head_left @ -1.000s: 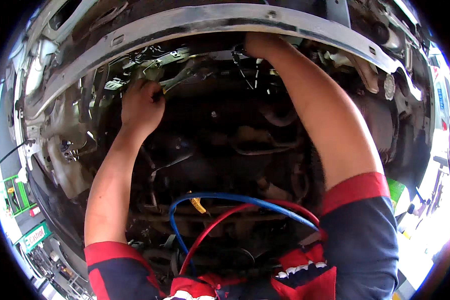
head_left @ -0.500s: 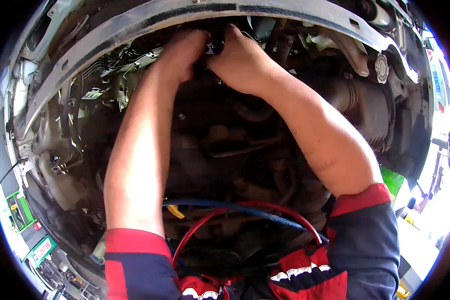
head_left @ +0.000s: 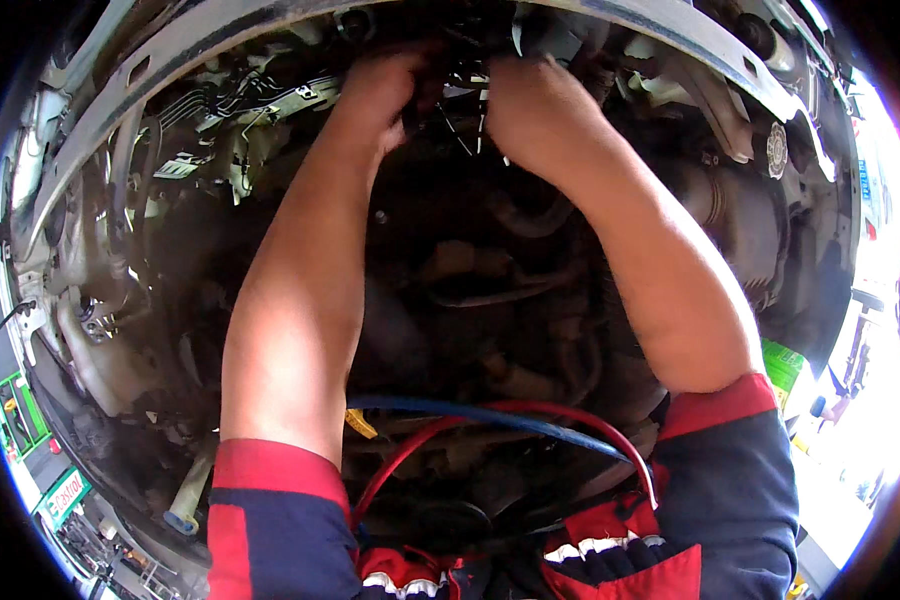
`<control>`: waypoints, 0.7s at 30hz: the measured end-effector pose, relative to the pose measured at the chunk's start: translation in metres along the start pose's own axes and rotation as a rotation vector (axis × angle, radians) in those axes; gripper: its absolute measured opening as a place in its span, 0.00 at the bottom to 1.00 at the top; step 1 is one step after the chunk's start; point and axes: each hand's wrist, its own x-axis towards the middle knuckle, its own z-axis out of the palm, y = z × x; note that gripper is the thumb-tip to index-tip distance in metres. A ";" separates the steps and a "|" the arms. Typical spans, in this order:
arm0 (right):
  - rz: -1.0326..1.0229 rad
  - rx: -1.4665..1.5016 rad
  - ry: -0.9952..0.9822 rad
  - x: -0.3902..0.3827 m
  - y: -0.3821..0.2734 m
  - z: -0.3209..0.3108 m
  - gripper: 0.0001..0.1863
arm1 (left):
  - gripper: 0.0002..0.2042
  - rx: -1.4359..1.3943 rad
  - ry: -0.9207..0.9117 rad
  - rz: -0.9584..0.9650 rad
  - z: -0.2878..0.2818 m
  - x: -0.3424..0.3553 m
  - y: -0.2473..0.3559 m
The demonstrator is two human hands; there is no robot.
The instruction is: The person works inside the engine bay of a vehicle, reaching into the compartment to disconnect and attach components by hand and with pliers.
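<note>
Both my arms reach up into a dark engine bay, under a curved grey metal crossbar (head_left: 300,22). My left hand (head_left: 382,98) is in shadow just below the bar, its fingers smeared and partly lost in the dark. To its right, my right hand (head_left: 535,110) looks closed, the back of it toward me. Its fingertips and whatever they may grip are hidden. In the gap between the hands, thin bright metal edges (head_left: 482,115) show. Shiny thin lines and metal parts (head_left: 260,105) lie left of my left hand.
A blue hose (head_left: 490,416) and a red hose (head_left: 400,462) arch across in front of my chest. A yellow tag (head_left: 361,424) hangs by my left forearm. At the right are a ribbed housing (head_left: 745,215) and a green-labelled container (head_left: 785,370).
My hands have moved apart: the right one went rightward, opening a gap with bright edges between them. The view has shifted slightly, and the crossbar sits higher.
</note>
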 end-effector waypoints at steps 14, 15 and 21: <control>0.024 -0.086 0.318 0.016 0.064 0.002 0.11 | 0.20 0.039 -0.154 0.220 -0.013 0.018 -0.022; 0.050 -0.098 0.300 0.020 0.068 0.005 0.12 | 0.20 0.068 -0.148 0.260 -0.013 0.022 -0.025; -0.008 -0.278 0.488 0.048 0.068 0.016 0.16 | 0.22 -0.068 -0.095 0.379 -0.009 0.044 -0.037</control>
